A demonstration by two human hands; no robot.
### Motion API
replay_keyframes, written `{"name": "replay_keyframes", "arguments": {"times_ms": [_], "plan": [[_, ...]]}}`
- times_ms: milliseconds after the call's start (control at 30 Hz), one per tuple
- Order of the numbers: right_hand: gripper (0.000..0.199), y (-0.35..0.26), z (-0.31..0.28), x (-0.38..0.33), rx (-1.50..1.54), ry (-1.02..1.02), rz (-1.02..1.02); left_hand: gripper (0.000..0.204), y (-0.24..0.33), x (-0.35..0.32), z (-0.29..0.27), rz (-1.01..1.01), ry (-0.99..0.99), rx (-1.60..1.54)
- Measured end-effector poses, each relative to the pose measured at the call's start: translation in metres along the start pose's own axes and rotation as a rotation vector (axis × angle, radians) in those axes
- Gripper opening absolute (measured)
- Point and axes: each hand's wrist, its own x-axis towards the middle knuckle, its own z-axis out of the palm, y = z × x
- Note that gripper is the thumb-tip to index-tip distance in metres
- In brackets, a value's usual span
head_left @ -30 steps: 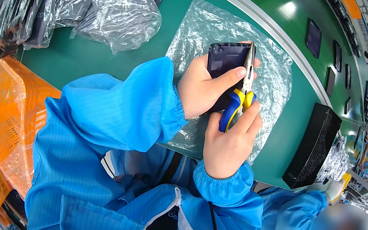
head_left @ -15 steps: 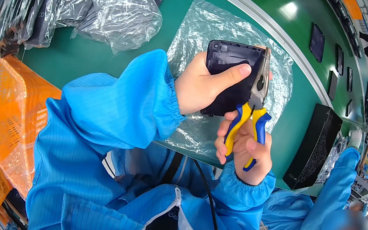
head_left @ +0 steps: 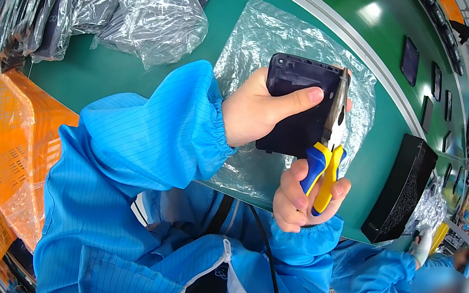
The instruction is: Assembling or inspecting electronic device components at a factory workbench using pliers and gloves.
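My left hand (head_left: 254,110) grips a black rectangular plastic cover (head_left: 293,132), its thumb across the inner face and its fingers behind. The cover has a small round hole near its upper left corner. My right hand (head_left: 293,200) is closed round the blue and yellow handles of long-nose pliers (head_left: 337,125). Their metal jaws point away from me along the cover's right edge, with the tips at its upper right corner. Whether the tips pinch the edge is too small to tell. Beneath the cover, a clear plastic bag (head_left: 256,35) lies flat on the green table (head_left: 195,81).
Bagged dark covers (head_left: 163,13) are heaped at the far left, above an orange crate (head_left: 13,139). A black box (head_left: 399,190) stands on the right. Dark panels (head_left: 409,60) lie on the green line beyond a metal rail. A co-worker in blue (head_left: 376,292) is at the lower right.
The pliers have turned and their handles have come closer together as my right hand tightened round them. My left hand and the cover have barely shifted. The co-worker's arm has moved lower.
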Motion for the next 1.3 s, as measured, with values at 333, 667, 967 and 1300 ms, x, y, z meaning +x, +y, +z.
{"name": "replay_keyframes", "arguments": {"times_ms": [333, 667, 967, 1300], "plan": [[0.041, 0.029, -0.015, 0.030, 0.538, -0.469, 0.223, 0.045, 0.004, 0.000, 0.001, -0.060, -0.082, -0.086], [0.055, 0.029, -0.008, 0.019, 0.227, -0.251, 0.025, 0.043, 0.002, 0.001, -0.003, -0.020, -0.043, -0.034], [0.082, 0.016, 0.022, 0.000, -0.158, 0.153, -0.101, 0.040, 0.001, 0.001, -0.002, -0.097, 0.031, 0.041], [0.052, -0.017, 0.014, -0.017, -2.437, 1.522, -0.728, 0.045, 0.004, 0.002, 0.000, -0.170, 0.048, 0.008]]}}
